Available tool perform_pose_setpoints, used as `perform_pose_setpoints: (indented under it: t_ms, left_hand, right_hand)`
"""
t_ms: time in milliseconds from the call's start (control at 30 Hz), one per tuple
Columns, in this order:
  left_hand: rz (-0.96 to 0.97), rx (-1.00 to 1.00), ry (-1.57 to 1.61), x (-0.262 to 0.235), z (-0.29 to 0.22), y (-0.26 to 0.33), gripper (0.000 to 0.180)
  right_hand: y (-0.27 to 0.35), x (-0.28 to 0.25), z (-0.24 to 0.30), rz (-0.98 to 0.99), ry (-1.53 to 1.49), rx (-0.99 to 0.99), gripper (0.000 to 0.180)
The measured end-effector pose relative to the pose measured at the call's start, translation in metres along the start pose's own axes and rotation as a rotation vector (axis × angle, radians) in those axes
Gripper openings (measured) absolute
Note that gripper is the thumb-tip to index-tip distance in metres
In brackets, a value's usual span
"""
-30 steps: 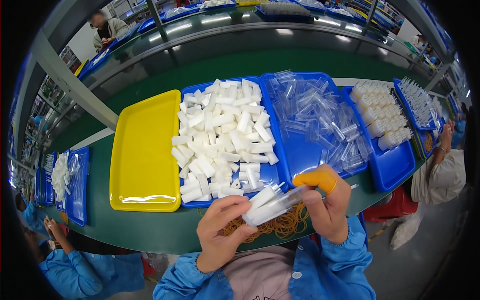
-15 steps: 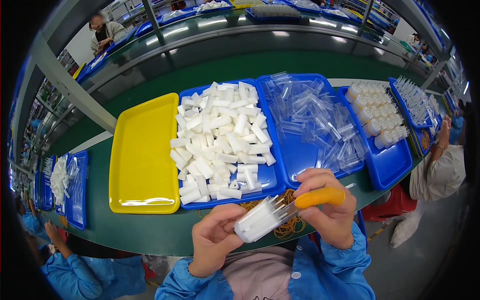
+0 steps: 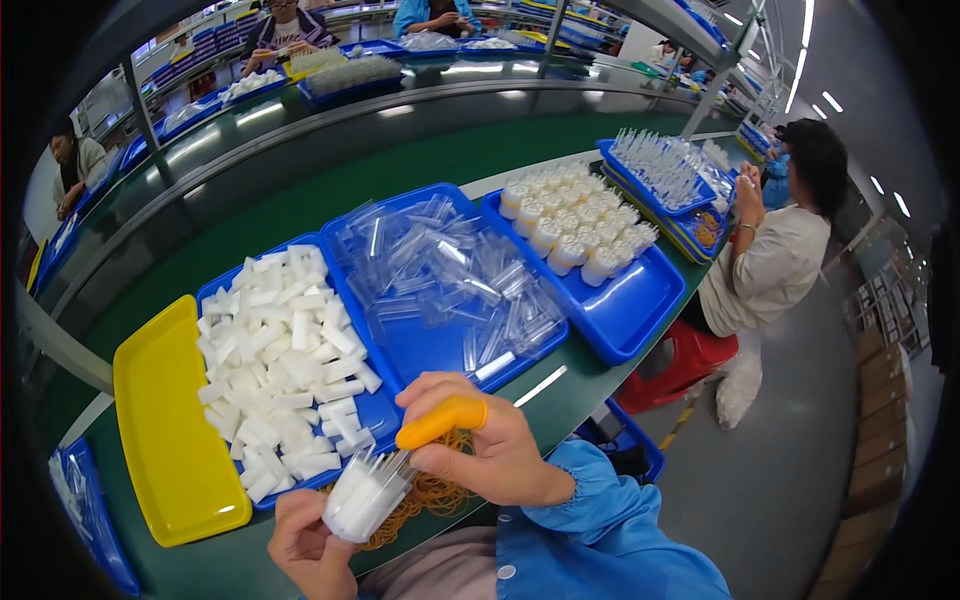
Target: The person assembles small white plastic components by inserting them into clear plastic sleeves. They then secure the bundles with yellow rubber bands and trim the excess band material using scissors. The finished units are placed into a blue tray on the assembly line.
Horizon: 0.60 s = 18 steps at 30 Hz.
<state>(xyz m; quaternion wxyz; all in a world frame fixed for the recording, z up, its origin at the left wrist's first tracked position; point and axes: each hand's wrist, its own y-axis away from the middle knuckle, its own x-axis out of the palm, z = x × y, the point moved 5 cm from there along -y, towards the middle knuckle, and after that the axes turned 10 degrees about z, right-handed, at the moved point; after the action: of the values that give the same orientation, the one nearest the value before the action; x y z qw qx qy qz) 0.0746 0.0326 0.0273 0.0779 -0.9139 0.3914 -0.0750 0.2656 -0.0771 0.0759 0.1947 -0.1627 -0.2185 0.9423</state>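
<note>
My left hand (image 3: 308, 545), low in the head view, is closed around a bundle (image 3: 360, 502) of clear plastic tubes with white cylinders inside. The bundle is tilted, its thin open ends pointing up and to the right. At those ends, the thumb and fingers of my right hand (image 3: 500, 455) pinch a clear plastic tube, mostly hidden by the fingers. An orange finger cot (image 3: 440, 422) covers one right finger. Just beyond the hands, short white cylinders (image 3: 280, 365) fill a blue tray (image 3: 378, 402). Orange rubber bands (image 3: 437, 495) lie loose beneath the right hand.
A yellow tray (image 3: 165, 430) lies at the left. Loose clear tubes (image 3: 450, 265) are heaped in the middle blue tray (image 3: 415, 350). Several finished-looking bundles (image 3: 575, 225) stand upright in another blue tray (image 3: 640, 305). A co-worker (image 3: 780, 235) sits at the right near a red stool (image 3: 680, 365).
The view has turned to the right, so trays and hands appear further left. My right hand has come closer to the bundle's open ends; my left hand keeps its hold.
</note>
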Motion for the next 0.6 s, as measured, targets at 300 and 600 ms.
perform_pose_setpoints:
  t_ms: [300, 600]
  left_hand:
    - [0.105, 0.05, 0.119, 0.011, -0.015, -0.003, 0.037]
    - [0.071, 0.089, 0.06, 0.015, -0.016, 0.0, 0.031]
  right_hand:
    - [0.001, -0.001, 0.01, -0.014, 0.036, -0.009, 0.016]
    - [0.009, 0.02, 0.019, -0.026, -0.041, -0.011, 0.016]
